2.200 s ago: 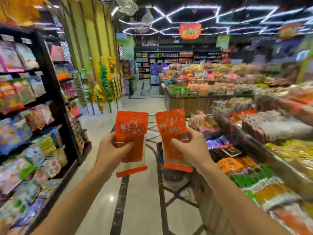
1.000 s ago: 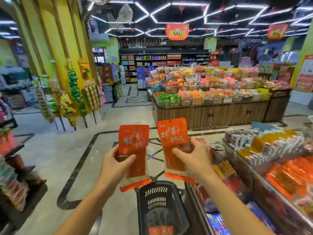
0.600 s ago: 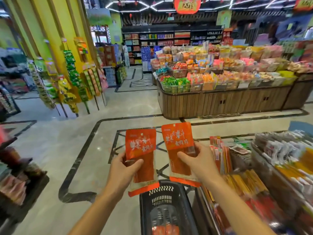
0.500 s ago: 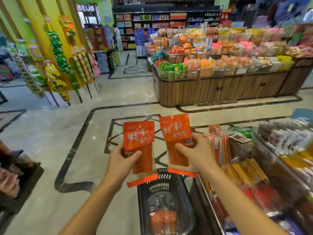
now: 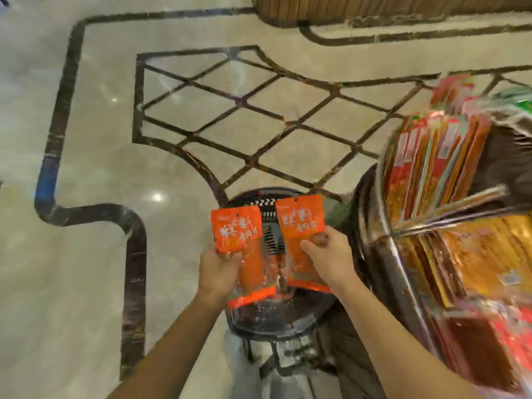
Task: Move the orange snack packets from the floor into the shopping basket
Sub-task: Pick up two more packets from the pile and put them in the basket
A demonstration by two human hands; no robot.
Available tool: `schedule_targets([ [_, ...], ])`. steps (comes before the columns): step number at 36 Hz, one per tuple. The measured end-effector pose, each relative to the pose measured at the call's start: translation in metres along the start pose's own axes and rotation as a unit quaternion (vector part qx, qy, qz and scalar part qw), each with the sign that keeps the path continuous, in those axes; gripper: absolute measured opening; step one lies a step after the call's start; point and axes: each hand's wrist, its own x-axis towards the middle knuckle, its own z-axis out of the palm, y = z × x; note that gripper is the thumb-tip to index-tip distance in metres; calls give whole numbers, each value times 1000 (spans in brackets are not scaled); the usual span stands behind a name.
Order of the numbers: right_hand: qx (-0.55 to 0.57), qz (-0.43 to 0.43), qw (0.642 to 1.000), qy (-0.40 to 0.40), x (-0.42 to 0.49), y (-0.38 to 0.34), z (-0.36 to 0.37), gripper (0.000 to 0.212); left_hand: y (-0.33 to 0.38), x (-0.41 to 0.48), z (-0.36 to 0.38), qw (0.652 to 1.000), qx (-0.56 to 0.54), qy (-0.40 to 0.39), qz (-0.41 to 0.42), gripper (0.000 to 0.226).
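Fingers of the left hand [image 5: 220,269] grip one orange packet [image 5: 237,233], the right hand [image 5: 328,260] grips the other packet [image 5: 300,218], both just over the black shopping basket [image 5: 253,197] with blurry orange stuff [image 5: 277,263] inside.

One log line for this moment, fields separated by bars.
left hand: grips left packet | right hand: grips right packet | both over basket | unreleased
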Motion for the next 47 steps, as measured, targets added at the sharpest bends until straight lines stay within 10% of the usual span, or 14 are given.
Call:
schedule_targets([
  [7, -83, 96, 992, -18, 112, 149, 111, 11, -192, 135, 91, 993, 56, 52, -91, 28],
  [26, -158, 264, 949, -73, 255, 444, 287, 23, -427, 303, 219, 922, 177, 130, -320, 31],
  [36, -270, 122, 950, -99, 230, 316, 225, 43, -302, 253, 178, 947, 311, -5, -75, 62],
  [47, -395, -198, 891, -108, 130, -43, 129, 43, 22, 144, -11, 854, 465, -60, 226, 40],
])
